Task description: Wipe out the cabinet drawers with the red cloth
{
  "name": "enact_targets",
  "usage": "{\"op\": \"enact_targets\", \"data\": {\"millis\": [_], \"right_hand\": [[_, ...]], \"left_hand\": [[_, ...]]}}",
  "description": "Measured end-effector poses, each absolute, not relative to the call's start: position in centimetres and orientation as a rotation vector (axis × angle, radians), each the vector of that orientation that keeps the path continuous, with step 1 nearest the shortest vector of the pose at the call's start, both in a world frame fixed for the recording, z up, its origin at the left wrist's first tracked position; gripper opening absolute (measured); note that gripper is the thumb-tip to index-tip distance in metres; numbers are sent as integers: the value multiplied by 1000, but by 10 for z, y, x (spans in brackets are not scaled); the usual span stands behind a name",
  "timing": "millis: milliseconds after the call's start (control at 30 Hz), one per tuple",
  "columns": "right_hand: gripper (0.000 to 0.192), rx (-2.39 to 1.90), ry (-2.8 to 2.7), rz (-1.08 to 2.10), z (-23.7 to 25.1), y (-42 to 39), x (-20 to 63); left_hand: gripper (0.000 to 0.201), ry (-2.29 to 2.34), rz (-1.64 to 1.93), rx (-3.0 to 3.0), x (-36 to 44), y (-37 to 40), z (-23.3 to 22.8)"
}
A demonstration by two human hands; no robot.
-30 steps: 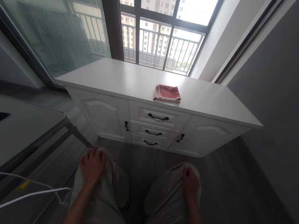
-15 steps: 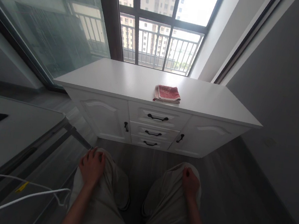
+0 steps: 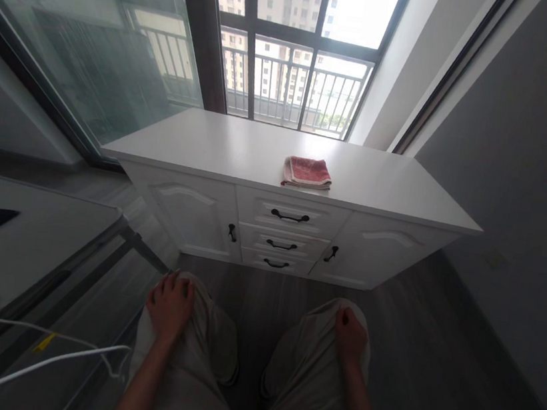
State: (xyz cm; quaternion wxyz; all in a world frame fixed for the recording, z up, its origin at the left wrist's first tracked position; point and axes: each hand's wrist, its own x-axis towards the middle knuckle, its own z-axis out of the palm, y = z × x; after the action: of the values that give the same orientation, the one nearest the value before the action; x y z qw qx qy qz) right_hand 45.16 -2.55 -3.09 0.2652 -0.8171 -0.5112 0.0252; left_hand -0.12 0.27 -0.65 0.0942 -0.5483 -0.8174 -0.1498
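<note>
1. The left hand [image 3: 170,304] lies flat on the left knee [image 3: 190,301], fingers loosely spread, holding nothing.
2. The right hand [image 3: 349,336] rests on the right knee [image 3: 328,326], fingers curled, apparently pinching the trouser cloth.
3. A folded red cloth [image 3: 307,172] lies near the front edge of the white worktop [image 3: 240,150], above the drawers [image 3: 286,233], well apart from both hands.
</note>
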Motion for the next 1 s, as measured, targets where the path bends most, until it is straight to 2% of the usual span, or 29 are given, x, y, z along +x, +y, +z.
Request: {"op": "enact_targets", "data": {"millis": [1000], "right_hand": [[66, -2215, -1387, 49, -34, -26, 452]], "left_hand": [[35, -2422, -440, -1612, 1, 3, -4]]}}
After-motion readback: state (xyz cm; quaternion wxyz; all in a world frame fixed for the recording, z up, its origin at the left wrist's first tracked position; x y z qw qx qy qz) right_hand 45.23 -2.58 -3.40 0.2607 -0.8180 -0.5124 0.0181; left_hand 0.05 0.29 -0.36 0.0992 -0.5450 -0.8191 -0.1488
